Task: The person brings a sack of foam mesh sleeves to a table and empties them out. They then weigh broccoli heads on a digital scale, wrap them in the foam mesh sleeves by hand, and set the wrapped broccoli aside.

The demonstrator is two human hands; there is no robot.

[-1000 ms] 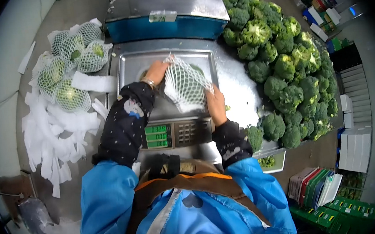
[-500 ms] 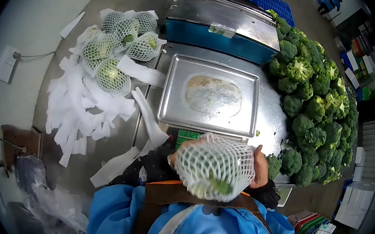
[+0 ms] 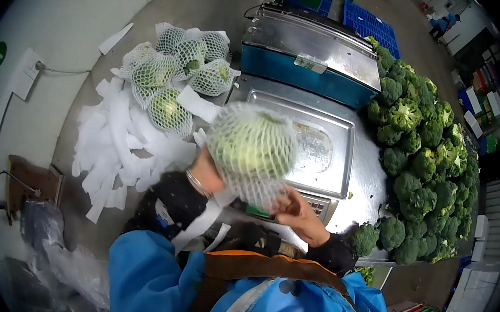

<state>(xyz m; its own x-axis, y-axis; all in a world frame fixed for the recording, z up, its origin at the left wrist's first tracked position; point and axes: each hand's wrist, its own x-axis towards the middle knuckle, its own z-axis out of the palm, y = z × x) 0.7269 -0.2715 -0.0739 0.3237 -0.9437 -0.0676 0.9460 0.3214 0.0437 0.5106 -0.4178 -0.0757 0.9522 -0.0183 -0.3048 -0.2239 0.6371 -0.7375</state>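
Note:
A broccoli head (image 3: 252, 146) in a white foam net hangs over the left part of the steel scale tray (image 3: 352, 157), its pale green stem side showing through the mesh. My left hand (image 3: 206, 171) grips it from the left, the fingers partly hidden behind the net. At the lower end of the net, my right hand (image 3: 300, 216) pinches the mesh with bent fingers. Netted broccoli heads (image 3: 169, 109) lie in a group at the upper left, beside a pile of white foam nets (image 3: 116, 133).
Loose broccoli (image 3: 424, 162) is heaped on the right of the steel table. Behind the tray stands a blue and steel machine (image 3: 313, 58). Clear plastic bags (image 3: 64, 242) hang at the lower left. Far off at the upper right is a person (image 3: 444, 24).
The netted broccoli has gone from close to my body up over the tray's left side. My right hand has shifted from its side to the net's lower end. The view has shifted slightly.

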